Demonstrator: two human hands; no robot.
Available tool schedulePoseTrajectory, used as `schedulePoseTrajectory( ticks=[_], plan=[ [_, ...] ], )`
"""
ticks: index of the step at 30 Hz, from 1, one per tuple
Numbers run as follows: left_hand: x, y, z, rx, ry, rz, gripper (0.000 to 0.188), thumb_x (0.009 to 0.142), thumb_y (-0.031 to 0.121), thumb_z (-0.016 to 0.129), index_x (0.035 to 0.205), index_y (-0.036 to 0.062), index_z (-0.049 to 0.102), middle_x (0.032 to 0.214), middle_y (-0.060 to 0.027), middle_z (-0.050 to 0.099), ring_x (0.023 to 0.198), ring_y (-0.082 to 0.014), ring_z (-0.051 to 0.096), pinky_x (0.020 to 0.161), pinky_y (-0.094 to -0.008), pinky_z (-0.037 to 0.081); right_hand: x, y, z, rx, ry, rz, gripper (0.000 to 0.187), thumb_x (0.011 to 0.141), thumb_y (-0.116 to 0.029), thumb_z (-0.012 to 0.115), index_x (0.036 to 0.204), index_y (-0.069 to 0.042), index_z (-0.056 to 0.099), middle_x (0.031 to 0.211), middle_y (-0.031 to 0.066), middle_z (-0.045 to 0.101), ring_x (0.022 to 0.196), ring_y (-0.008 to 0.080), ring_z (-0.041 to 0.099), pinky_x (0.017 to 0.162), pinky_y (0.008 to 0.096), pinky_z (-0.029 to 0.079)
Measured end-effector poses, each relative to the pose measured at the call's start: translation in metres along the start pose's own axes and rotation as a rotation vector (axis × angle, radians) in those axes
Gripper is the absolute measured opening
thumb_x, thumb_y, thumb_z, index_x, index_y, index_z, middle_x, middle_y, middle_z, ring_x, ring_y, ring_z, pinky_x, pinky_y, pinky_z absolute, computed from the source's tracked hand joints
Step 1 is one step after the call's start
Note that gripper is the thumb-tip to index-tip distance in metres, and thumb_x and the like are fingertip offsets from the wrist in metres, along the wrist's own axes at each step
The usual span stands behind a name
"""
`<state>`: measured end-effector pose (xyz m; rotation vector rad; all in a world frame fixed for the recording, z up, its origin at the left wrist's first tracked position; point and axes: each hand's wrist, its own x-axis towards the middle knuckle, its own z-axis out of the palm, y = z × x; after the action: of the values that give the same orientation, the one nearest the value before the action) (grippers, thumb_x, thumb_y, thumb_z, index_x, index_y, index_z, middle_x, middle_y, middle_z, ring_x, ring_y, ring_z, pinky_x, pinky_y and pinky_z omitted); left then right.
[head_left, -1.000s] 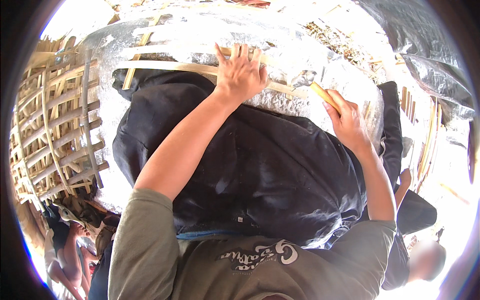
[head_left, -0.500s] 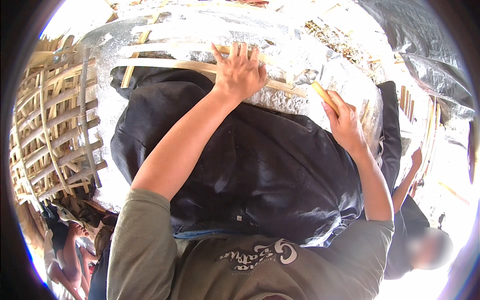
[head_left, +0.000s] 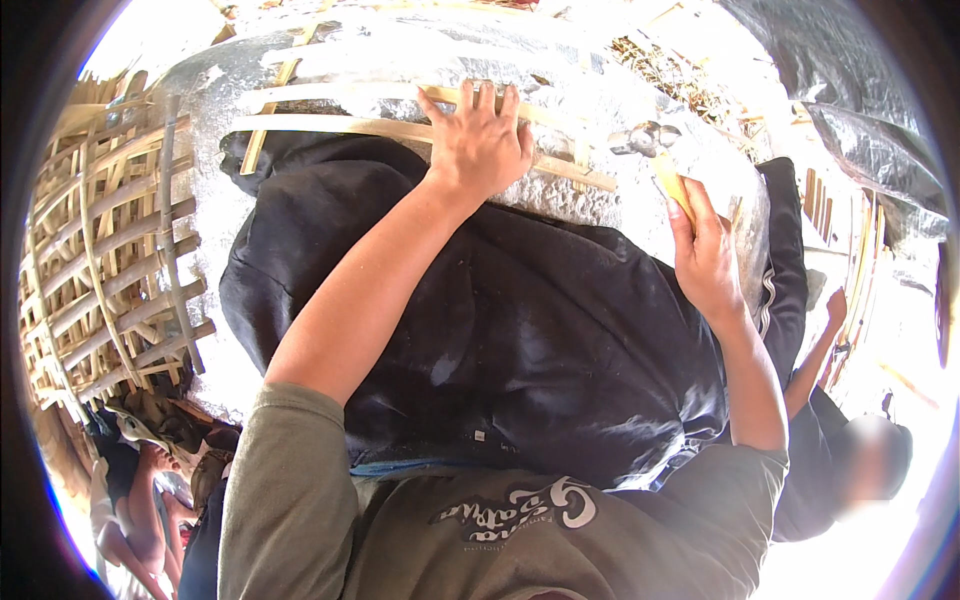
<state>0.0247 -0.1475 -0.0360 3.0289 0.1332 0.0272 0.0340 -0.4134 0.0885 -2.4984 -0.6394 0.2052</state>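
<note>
Pale split-bamboo strips [head_left: 330,125] lie crosswise over one another on a silvery, worn surface [head_left: 215,250] in front of me. My left hand [head_left: 476,140] presses flat on the long strips with its fingers spread, holding nothing. In my right hand [head_left: 708,245] is a hammer [head_left: 672,180], gripped by its yellowish handle. The metal hammer head is raised to the right of the strips' right ends, apart from them. Near those ends a short upright strip [head_left: 581,165] crosses the long ones.
Woven bamboo lattice panels [head_left: 110,250] stand at the left. Black cloth [head_left: 480,340] covers my legs. Another person [head_left: 815,470] sits at the lower right, and another person's limbs [head_left: 145,520] show at the lower left. Dark plastic sheeting [head_left: 850,90] hangs at the upper right.
My right hand has swung the hammer to the right and away from the strips' ends. My left hand stays on the strips. The person at the right has shifted slightly.
</note>
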Motion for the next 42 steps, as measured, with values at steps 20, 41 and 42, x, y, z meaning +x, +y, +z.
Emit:
schedulePoseTrajectory(
  ticks=[20,41,42],
  plan=[
    [-0.001,0.003,-0.009,0.006,-0.117,-0.029,0.059,0.103,0.04,0.033,0.156,0.0144,0.038,0.156,-0.012,0.043,0.148,-0.0334,0.034,0.112,-0.081,0.016,0.019,-0.018,0.011,-0.246,-0.387,0.103,0.018,0.104,-0.018,0.053,0.115,-0.004,0.05,0.077,0.029,0.064,0.079,0.0503,0.065,0.067,0.0566,0.048],
    [-0.002,0.001,0.007,0.013,0.111,0.018,0.056,0.102,0.041,0.039,0.148,0.0111,0.051,0.145,-0.0176,0.053,0.138,-0.04,0.044,0.106,-0.0818,0.026,0.072,0.055,0.052,0.001,-0.13,0.166,0.094,0.071,-0.04,0.093,0.141,0.005,0.049,0.122,0.0123,0.06,0.104,0.0184,0.06,0.085,0.0342,0.055],
    [-0.002,0.001,0.007,0.011,0.113,0.015,0.056,0.102,0.041,0.038,0.148,0.0112,0.051,0.145,-0.0175,0.053,0.139,-0.0401,0.044,0.106,-0.0816,0.026,0.072,0.056,0.051,-0.001,-0.155,0.204,0.096,0.071,-0.04,0.094,0.142,0.005,0.048,0.123,0.0123,0.06,0.105,0.0185,0.06,0.086,0.0345,0.055]
  ],
)
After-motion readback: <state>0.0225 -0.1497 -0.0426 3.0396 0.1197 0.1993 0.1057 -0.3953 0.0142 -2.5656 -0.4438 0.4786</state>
